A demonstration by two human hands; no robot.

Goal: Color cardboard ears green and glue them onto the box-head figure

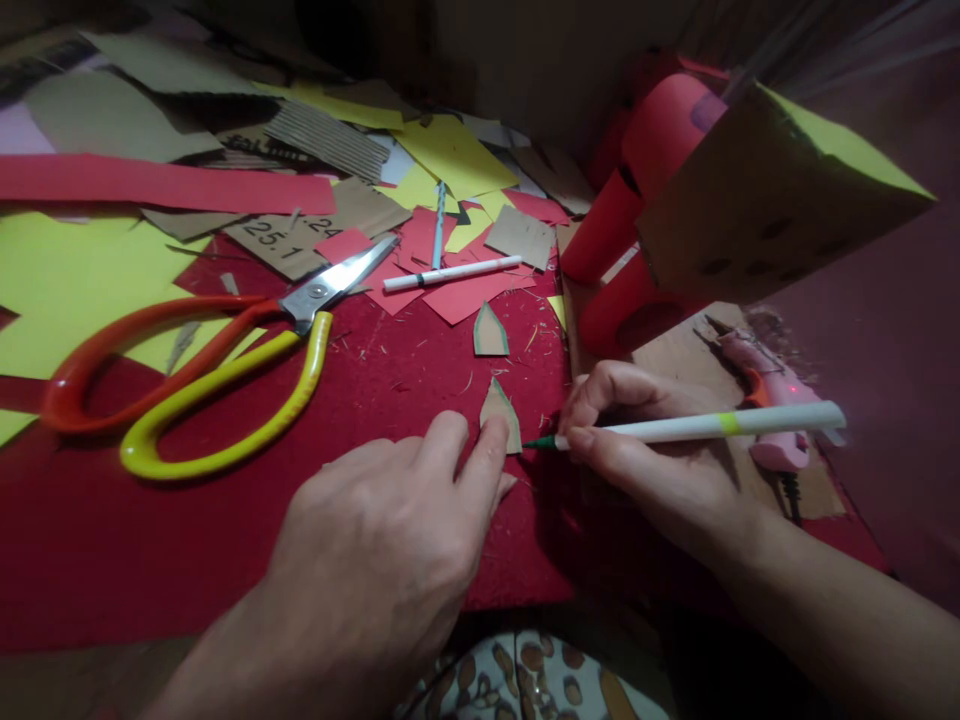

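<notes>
My right hand (652,440) pinches a white felt-tip pen (667,428), its green tip just right of a small pointed cardboard piece (498,408). Fingers of my left hand (405,510) curl over that piece and hold it down on the red surface. Green ink lines its slanted edges. Above it lies a second pointed cardboard piece (491,332) with a green border. To the left, large scissors (300,310) with one orange and one yellow handle rest with their blades nearly closed.
Red paper tubes (600,235) and a cardboard box shape (772,210) stand at the right. A pink glue gun (780,400) lies on cardboard beside my right hand. Another white pen (452,273), a red strip (165,185), yellow paper (82,280) and cardboard scraps cover the back and left.
</notes>
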